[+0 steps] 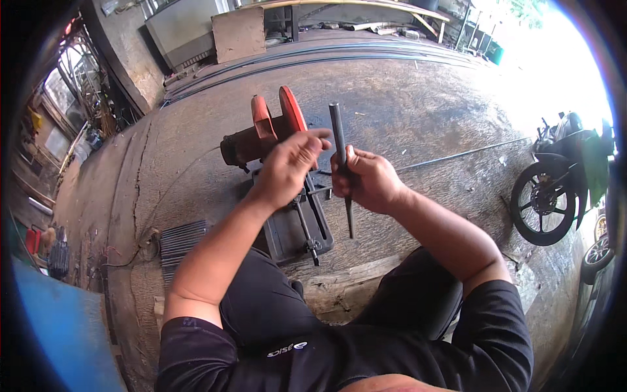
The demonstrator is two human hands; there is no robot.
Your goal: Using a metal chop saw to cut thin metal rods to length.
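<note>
In my right hand (369, 179) is a dark metal rod (337, 127) that tapers to a point at its lower end. The fingers and thumb wrap round its middle, and the rod stands nearly upright. My left hand (294, 163) is just left of the rod, its fingers stretched toward it and holding nothing that I can see. Beyond and below the left hand, a red and black cut-off saw (294, 111) sits on the floor, partly hidden by that hand and forearm. Its dark base (281, 228) carries a clamp screw (304, 222).
A bundle of short metal rods (179, 245) lies left of the saw, near a cable (140, 251). Long metal bars (313, 55) stretch across the back. One thin bar (457, 153) runs rightward from the saw. A motorcycle wheel (545, 204) stands at the right.
</note>
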